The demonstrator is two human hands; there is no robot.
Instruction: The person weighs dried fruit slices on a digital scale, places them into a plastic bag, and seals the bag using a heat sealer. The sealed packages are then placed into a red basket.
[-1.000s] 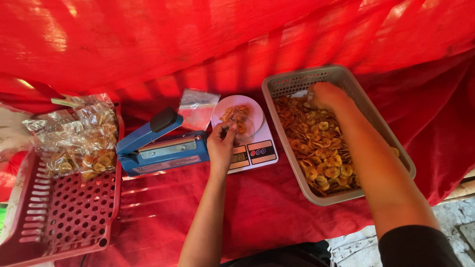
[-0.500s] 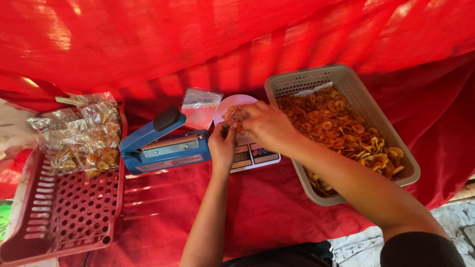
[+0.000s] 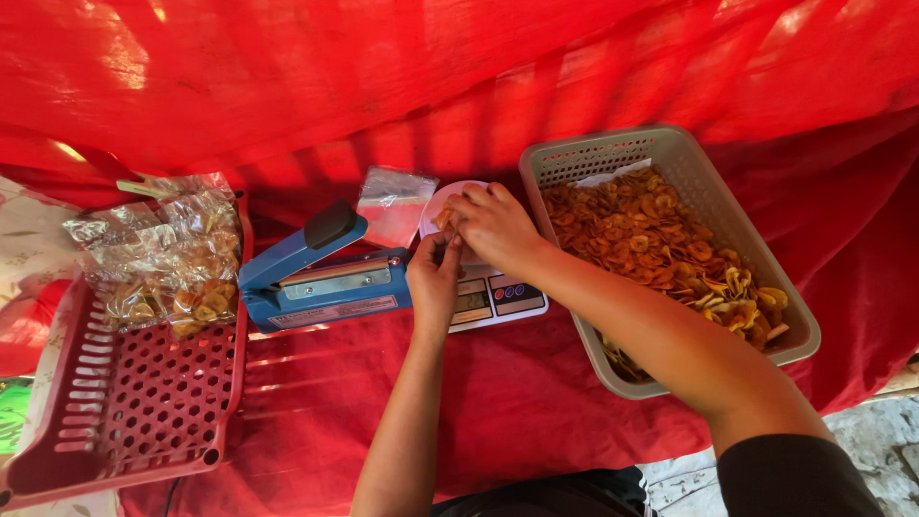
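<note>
My right hand [image 3: 493, 225] hangs curled over the small plate [image 3: 442, 203] on the kitchen scale [image 3: 493, 295], fingers bent down onto a few chips [image 3: 443, 220] there; I cannot tell whether it pinches any of them. My left hand [image 3: 433, 280] sits just below it, touching it, fingers drawn together at the near edge of the plate, and what they grip, if anything, is hidden from me.

Beyond the left hand's thumb side lies the blue heat sealer [image 3: 321, 278], its arm lifted at the far end, touching the scale's edge. Above the sealer, just left of the right hand, lies a clear plastic bag [image 3: 392, 203], its contents too blurred to tell.

To the right of my right forearm stands the grey basket [image 3: 670, 153], holding a heap of golden fried chips [image 3: 651, 239]. Well to the left of both hands is a red perforated tray [image 3: 124, 402], with filled clear packets [image 3: 163, 254] piled at its far end. Everything rests on a surface draped in red cloth [image 3: 517, 402].
</note>
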